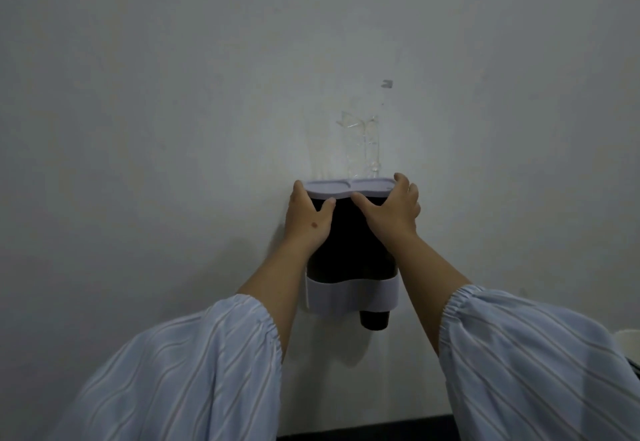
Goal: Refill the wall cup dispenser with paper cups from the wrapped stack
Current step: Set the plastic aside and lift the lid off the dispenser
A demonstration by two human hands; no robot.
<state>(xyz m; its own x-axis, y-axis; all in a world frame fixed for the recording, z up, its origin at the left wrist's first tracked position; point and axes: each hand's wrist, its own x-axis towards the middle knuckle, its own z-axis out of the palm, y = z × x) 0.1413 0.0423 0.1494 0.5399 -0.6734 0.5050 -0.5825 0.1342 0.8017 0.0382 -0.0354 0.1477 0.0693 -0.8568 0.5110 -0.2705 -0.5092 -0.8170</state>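
Head view, hands (pixel 308 213) (pixel 391 210) gripping dispenser lid (pixel 349 187), tape scraps (pixel 360 139) above

Loose pale-blue striped sleeves (pixel 194 371), elastic cuffs

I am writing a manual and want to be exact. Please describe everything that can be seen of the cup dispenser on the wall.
The cup dispenser hangs upright on the pale wall. Its body looks like dark, double-lobed plastic, with a pale lilac lid seated on top and a matching pale band around the base. A dark cup bottom sticks out below on the right side. The left hand and right hand grip the lid's two ends, thumbs under its front edge.
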